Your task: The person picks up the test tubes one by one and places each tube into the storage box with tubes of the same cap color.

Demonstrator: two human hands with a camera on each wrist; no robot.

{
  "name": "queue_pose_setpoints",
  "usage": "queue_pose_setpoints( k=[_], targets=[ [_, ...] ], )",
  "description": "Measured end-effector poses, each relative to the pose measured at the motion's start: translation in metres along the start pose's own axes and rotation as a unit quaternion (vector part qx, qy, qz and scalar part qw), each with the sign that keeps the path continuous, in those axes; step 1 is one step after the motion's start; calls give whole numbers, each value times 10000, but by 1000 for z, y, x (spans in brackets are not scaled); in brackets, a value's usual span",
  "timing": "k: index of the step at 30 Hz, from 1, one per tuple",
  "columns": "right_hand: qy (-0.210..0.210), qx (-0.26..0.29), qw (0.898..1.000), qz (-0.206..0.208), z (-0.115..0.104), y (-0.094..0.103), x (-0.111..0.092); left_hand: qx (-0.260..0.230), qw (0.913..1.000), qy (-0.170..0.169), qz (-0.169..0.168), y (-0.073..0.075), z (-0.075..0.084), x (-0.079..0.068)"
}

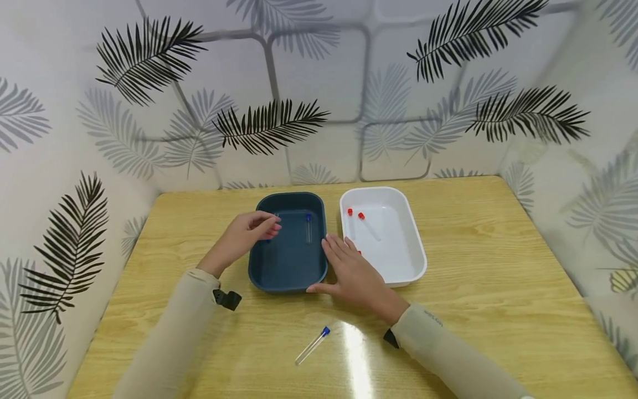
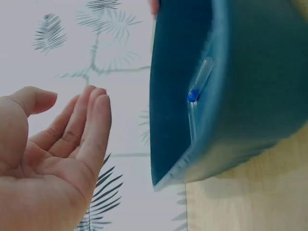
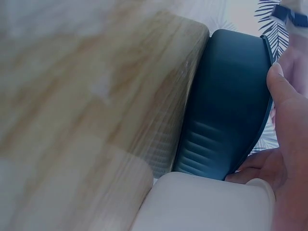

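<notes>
My left hand [image 1: 249,233] hovers over the left side of a dark teal tray [image 1: 289,271], its fingers loosely bent and nothing between them; the left wrist view shows its bare palm beside the tray wall. Inside lie clear tubes with blue caps: one tube [image 1: 308,228] toward the back right, while another is partly hidden by the hand. At the tray's front right corner rests my right hand [image 1: 351,274], thumb along the front rim and fairly straight fingers along the right side. A blue-capped tube [image 1: 313,344] lies on the table in front.
Right beside the teal tray stands a white tray [image 1: 416,249], holding several red-capped clear tubes [image 1: 369,226]; my right hand overlaps its near left side. Both trays sit on a wood-grain table [image 1: 478,244] that ends at a leaf-patterned backdrop [image 1: 319,66].
</notes>
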State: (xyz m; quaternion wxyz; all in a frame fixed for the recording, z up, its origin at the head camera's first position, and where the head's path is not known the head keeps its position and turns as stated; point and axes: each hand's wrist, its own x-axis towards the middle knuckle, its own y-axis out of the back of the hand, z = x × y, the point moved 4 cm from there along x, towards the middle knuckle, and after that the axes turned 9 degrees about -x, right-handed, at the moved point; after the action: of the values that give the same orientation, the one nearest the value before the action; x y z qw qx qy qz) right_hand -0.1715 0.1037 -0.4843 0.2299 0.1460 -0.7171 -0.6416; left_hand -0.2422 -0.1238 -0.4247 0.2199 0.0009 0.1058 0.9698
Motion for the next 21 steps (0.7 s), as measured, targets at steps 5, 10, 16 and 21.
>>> queue_pose_setpoints(
  k=[5,10,16,21],
  targets=[
    [-27,-9,10000,-38,0,1,0,-178,9992,-357,-84,-3,-1,-31],
    [-45,7,10000,-86,0,2,0,-65,9982,-409,-444,-12,-5,-55],
    [-7,-12,10000,-74,0,1,1,-272,9945,-90,-1007,-24,-6,-76],
    [19,-129,9999,-34,-1,1,1,-324,9813,350,-1866,-36,-24,-85]
  ],
)
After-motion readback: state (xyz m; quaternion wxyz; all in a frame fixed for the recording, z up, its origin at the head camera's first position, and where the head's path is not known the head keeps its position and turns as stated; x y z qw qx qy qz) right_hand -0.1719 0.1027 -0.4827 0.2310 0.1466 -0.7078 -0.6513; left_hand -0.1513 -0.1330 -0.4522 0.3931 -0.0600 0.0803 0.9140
